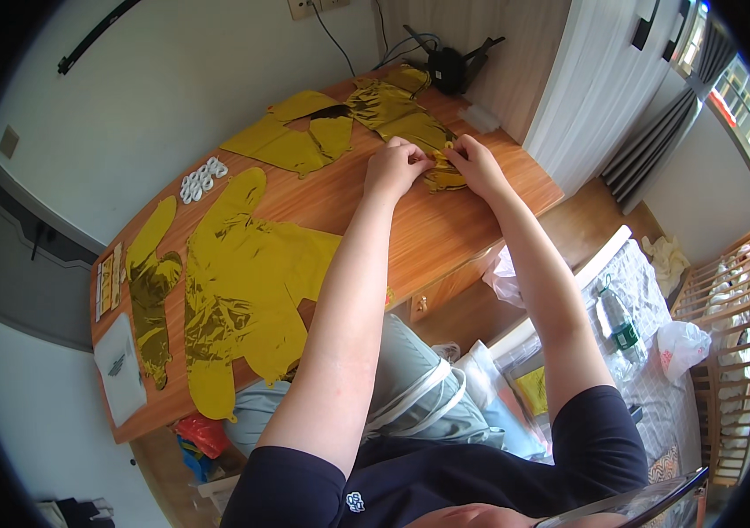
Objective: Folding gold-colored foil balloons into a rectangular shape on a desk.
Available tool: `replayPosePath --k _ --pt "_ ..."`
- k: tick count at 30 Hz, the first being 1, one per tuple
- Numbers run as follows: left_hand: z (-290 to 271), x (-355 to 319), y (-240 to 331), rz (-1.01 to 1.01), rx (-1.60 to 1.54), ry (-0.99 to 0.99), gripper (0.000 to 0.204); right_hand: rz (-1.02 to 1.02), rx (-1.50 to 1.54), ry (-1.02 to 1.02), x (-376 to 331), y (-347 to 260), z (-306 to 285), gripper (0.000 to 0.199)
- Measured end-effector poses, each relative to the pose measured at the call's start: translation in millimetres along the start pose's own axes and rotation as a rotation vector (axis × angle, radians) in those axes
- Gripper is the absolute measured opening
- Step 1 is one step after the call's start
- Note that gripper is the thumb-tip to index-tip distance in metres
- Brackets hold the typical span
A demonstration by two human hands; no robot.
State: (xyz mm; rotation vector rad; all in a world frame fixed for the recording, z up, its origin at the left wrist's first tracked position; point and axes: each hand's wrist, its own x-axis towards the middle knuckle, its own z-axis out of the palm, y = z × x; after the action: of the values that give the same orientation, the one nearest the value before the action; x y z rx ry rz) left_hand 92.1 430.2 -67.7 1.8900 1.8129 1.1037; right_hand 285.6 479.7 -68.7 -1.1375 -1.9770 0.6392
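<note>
Both hands work at the right end of the wooden table, over the lower end of a flat, shiny gold foil balloon (403, 114). My left hand (398, 167) is closed, its fingertips pinching the balloon's edge. Close beside it, my right hand (478, 164) pinches the same foil near a small tab. The foil between them is crumpled, and the fingertips are partly hidden. Left of the hands lies another gold foil balloon (291, 141) with an angular outline. A large, wrinkled gold balloon (252, 264) spreads under my left forearm, and a narrow one (150, 290) lies farther left.
White ribbon rolls (203, 179) lie on the table (432, 238) by the wall. At its left end are a clear packet (120, 370) and a printed card (109, 282). A black router (447, 69) stands at the far corner. A bed with a bottle (623, 330) is at right.
</note>
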Motion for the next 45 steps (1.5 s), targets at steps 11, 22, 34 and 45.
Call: replayPosePath --k 11,22,34,45 --pt "3.7 -0.3 -2.3 0.013 0.016 0.012 0.026 0.006 0.205 -0.014 2.6 9.6 -4.6 0.03" --pt "2.1 -0.8 1.0 0.01 -0.007 0.042 0.025 0.081 0.037 -0.019 2.6 0.7 -7.9 0.03" --pt "-3.5 -4.3 2.5 -0.007 -0.013 0.031 0.027 -0.075 -0.073 -0.114 -6.6 -15.1 -12.6 0.046" --pt "6.2 -11.6 5.5 0.08 0.358 0.24 0.066 0.076 -0.085 -0.098 9.1 -10.4 -9.5 0.037"
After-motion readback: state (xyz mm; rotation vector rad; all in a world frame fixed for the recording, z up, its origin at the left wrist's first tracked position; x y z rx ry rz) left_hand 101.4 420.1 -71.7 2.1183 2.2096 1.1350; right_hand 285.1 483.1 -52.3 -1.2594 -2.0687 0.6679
